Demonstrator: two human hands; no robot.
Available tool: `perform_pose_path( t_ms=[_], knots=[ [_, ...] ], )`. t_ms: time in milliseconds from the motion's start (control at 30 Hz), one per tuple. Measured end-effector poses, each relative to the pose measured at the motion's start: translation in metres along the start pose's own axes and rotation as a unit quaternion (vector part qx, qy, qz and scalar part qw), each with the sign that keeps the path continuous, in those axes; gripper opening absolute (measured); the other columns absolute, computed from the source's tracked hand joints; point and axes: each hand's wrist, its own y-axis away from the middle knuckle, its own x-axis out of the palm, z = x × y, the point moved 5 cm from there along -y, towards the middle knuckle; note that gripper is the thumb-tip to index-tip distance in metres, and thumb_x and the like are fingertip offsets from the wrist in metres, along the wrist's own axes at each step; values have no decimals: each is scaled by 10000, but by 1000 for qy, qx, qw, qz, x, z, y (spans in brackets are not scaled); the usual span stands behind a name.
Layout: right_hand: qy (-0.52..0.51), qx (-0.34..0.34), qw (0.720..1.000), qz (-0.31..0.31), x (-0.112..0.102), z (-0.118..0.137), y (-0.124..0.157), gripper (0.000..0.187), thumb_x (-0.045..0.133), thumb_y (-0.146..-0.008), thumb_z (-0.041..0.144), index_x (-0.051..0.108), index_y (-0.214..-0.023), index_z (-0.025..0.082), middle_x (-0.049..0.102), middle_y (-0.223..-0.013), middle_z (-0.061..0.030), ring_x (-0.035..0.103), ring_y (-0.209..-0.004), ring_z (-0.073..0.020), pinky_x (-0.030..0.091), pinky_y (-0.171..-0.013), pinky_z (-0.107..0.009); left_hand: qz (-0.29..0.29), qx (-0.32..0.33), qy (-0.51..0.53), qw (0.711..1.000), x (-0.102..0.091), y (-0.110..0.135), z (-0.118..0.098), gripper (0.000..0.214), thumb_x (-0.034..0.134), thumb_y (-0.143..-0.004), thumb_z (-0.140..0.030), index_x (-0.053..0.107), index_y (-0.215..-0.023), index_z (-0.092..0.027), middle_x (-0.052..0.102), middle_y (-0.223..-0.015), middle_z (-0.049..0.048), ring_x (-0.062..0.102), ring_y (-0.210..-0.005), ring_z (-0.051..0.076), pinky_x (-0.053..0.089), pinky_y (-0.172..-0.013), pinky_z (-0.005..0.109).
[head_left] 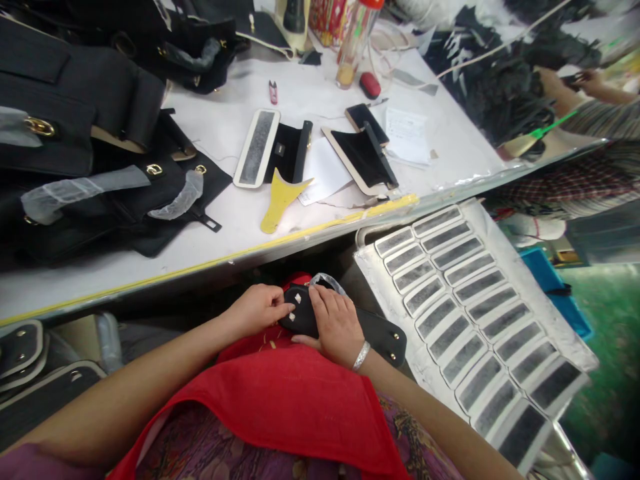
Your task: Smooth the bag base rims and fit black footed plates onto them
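A black leather handbag [381, 333] lies across my lap, its long narrow base turned up, with small gold studs at the right end. Two small whitish patches [295, 308] show near its left end. My left hand [257, 308] is closed at that end, fingers curled and thumb pressed by the patches; whether it pinches something small is hidden. Across the middle of the bag lies my right hand [336, 323], fingers over the far side and thumb on the near side, gripping it. Clear plastic wrap [327, 283] shows just behind the right fingers.
Black handbags [115, 200] with wrapped handles crowd the table's left. Nearer the middle are a yellow Y-shaped piece [283, 200], open black cases [357, 157] and pink snips [273, 92]. A board [480, 223] of grey-and-white panels stands right. Another person's forearm [607, 123] is beyond.
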Motion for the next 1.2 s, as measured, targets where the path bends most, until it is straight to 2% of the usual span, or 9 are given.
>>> perform_pose_path(
  t_ms=[200,367,567,700,833,933,1067,1200],
  knots=[
    [-13,0,1000,1,1,-2,-2,845,395,-779,698,372,-1345,71,437,-1335,-177,382,-1178,-315,275,-965,-440,5,5,59,998,3,0,8,370,510,-778,-450,437,-534,-180,493,-517,-36,422,-512,99,312,-494,212],
    [-11,20,1000,6,1,-1,-5,839,369,-784,711,385,-1338,81,462,-1307,-180,409,-1148,-314,286,-950,-444,9,18,38,999,-1,-1,6,380,500,-786,-461,444,-537,-180,486,-522,-37,414,-509,97,305,-493,214],
    [-18,24,999,27,2,6,-15,898,498,-696,727,369,-1354,131,460,-1290,-174,441,-1080,-336,329,-894,-458,25,27,-28,999,-6,-4,6,395,526,-769,-492,481,-536,-176,505,-527,-34,435,-509,101,288,-499,223],
    [-45,16,999,22,1,15,-24,844,621,-657,630,420,-1286,105,492,-1235,-170,450,-1063,-313,338,-894,-431,19,25,-38,999,-7,-3,10,382,546,-757,-473,464,-531,-175,480,-516,-41,418,-508,100,272,-499,226],
    [-70,27,997,13,-1,20,-27,740,641,-647,545,463,-1214,105,544,-1140,-151,477,-1009,-296,348,-875,-417,28,28,-10,999,-4,-2,14,363,550,-758,-446,425,-547,-178,447,-522,-52,398,-511,96,268,-495,223],
    [-75,30,997,5,-2,22,-25,708,628,-660,518,462,-1211,105,544,-1149,-152,478,-1015,-295,345,-877,-416,33,40,28,998,-1,1,17,341,567,-750,-435,409,-584,-182,445,-549,-59,400,-531,96,287,-505,218],
    [-81,31,996,2,-3,22,-24,723,640,-658,524,458,-1224,113,537,-1183,-149,473,-1043,-293,341,-902,-417,47,49,82,994,4,5,23,288,556,-765,-405,414,-643,-186,473,-594,-58,426,-565,101,328,-534,216],
    [-81,26,996,-6,-2,21,-22,802,668,-646,547,425,-1273,109,501,-1251,-155,445,-1106,-291,319,-955,-424,18,63,121,990,7,8,25,272,532,-789,-394,406,-663,-187,460,-623,-56,427,-598,104,352,-559,218]
  ],
)
